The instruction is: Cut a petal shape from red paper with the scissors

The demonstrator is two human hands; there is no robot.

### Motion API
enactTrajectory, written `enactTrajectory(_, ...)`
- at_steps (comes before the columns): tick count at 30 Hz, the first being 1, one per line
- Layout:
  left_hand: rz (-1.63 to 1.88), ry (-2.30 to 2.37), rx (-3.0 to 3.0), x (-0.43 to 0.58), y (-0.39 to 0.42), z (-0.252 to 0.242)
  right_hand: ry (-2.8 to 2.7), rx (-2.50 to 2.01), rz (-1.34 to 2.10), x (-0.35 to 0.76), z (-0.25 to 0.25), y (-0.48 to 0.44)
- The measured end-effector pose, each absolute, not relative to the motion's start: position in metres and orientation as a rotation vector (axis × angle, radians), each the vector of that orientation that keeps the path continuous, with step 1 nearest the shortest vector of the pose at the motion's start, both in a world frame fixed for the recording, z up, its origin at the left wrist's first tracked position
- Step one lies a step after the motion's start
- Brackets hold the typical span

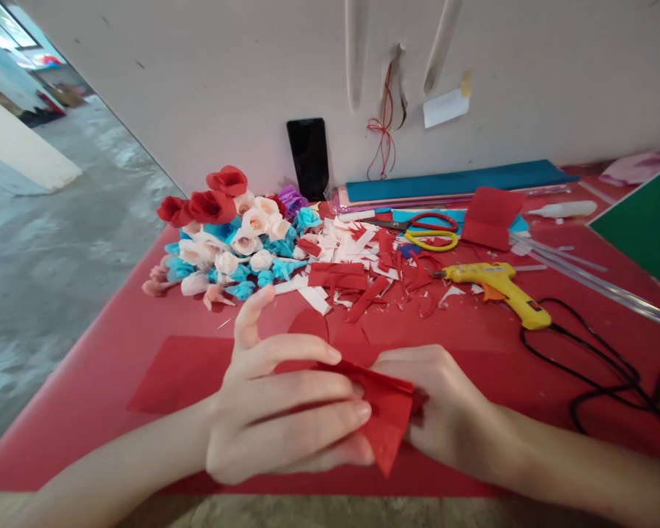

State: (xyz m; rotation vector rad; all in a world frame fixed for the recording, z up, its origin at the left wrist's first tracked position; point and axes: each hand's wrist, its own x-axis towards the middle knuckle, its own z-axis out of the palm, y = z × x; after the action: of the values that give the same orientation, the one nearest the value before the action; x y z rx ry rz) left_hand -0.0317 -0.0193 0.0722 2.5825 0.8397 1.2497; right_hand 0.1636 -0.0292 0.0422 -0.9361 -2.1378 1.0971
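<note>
The left hand (269, 411) and right hand (451, 411) are holding one red paper piece (388, 407) in their fingers (308, 385) near the bench's (82, 414) front edge.

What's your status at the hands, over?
Left hand, right hand: both holding red paper. Paper partly covered by left hand. Scraps and yellow glue gun lie beyond.
</note>
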Motion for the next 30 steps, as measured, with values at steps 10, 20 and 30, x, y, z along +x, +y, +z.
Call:
enactTrajectory(10, 1.143, 0.828, 2.946, -0.035, -0.018, 0.08, -2.141, -0.943, 1.044, 0.162, 0.04, -0.031)
enactTrajectory(20, 1.142, 0.881, 2.799, -0.03, -0.018, 0.078, -2.234, -1.081, 0.991, 0.164, 0.039, -0.031)
enactTrajectory(30, 1.172, 0.903, 2.7, -0.026, -0.016, 0.08, -2.213, -1.037, 0.997, 0.163, 0.038, -0.03)
